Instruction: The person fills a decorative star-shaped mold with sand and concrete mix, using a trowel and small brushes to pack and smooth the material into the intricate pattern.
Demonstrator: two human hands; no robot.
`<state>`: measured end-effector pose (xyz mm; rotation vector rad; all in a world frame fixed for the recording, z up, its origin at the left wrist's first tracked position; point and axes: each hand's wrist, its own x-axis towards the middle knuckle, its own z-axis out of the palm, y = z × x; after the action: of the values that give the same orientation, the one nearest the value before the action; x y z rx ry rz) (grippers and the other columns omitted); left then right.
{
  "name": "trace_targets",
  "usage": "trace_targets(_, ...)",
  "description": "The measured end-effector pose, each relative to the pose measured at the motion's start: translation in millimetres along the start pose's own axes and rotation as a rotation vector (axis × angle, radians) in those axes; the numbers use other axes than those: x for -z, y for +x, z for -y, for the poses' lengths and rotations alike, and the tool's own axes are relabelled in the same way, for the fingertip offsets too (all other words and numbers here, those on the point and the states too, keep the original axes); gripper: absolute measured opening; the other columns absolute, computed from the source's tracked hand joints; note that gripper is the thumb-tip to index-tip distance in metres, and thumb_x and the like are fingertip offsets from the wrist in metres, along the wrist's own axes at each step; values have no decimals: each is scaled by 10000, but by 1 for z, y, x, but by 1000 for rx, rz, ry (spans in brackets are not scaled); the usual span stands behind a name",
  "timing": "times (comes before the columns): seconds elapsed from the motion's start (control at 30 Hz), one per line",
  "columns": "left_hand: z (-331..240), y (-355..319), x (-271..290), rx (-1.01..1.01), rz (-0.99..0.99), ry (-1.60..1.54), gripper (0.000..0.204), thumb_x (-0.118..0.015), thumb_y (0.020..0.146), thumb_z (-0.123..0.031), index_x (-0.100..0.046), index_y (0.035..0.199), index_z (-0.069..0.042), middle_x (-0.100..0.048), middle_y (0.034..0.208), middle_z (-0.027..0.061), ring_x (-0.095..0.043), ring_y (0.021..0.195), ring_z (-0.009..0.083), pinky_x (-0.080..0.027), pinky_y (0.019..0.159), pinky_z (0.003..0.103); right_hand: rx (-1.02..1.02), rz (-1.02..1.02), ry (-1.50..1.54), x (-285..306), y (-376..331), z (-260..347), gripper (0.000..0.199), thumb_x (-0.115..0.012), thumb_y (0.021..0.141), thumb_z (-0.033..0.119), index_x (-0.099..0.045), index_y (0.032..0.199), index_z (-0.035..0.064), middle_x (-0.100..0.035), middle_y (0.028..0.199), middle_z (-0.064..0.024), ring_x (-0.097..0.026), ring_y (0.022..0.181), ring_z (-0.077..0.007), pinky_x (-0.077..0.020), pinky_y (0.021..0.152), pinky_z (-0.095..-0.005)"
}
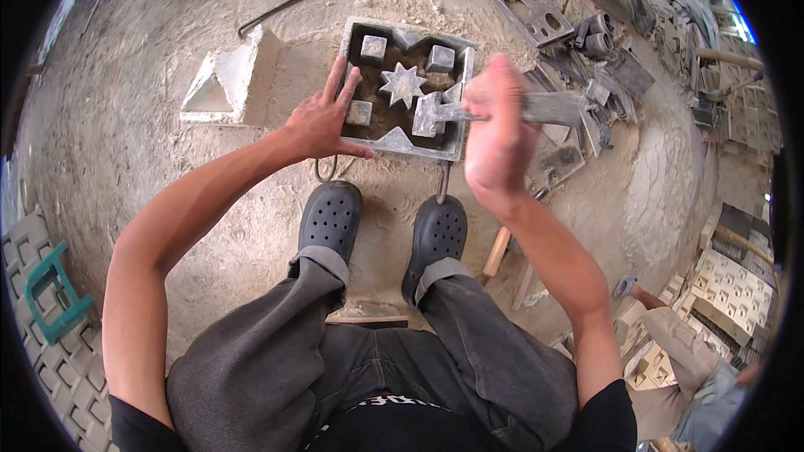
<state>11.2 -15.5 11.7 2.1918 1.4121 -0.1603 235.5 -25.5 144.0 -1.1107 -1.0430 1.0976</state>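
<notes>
Sandy floor (126,117), left hand (322,121) on mould (406,146), right hand (496,130) around trowel (536,107)

No packages, labels, signs or screens show anywhere in the frame, from the sandy floor at the top to the lower edge.

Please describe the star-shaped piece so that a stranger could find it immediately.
Look at the square grey mould tray on the sandy ground in front of the person's shoes. The star-shaped piece sits at its centre; the pieces around it are plain square blocks, and only this one has points.
</notes>
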Motion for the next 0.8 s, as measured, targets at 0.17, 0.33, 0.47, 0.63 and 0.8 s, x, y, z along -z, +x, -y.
trace_targets(0.17,-2,3,-2,-22,-30,-16,1472,-743,614,-825,-22,1597,0,75,1639,293,-485,1304,528,-457,1075,497,-133,210,-80,10,8,-63,431,-624,998,211,-520,601,76,-447,587,76,-375,579,-19,-270,503,-271)
trace_targets(0.33,2,2,-4,-11,-18,8,1466,-735,617,-831,-28,1598,-2,74,1641,290,-498,1290,530,-466,1064,502,-75,183,8,8,21,-38,441,-631,972,172,-477,577,51,-425,576,88,-373,570,-21,-255,493,-273)
trace_targets(0.47,6,-2,-5,-16,-31,16,1454,-725,628,-834,-31,1598,-2,77,1639,293,-519,1268,531,-474,1049,509,-9,249,38,9,15,-23,445,-618,960,143,-407,576,63,-379,580,84,-329,562,-34,-247,493,-288)
trace_targets(0.63,4,1,-7,-32,-41,11,1448,-731,631,-827,-34,1599,-5,80,1639,294,-521,1265,531,-470,1053,509,-72,279,-36,27,19,-67,390,-604,933,107,-418,591,73,-386,561,55,-338,531,-53,-260,484,-290)
trace_targets(0.8,-2,2,0,-4,8,-12,1448,-750,629,-809,-33,1600,-8,85,1645,280,-481,1310,526,-453,1073,511,43,244,-71,25,6,-44,341,-612,918,85,-480,605,52,-463,568,40,-414,548,-55,-317,490,-286)
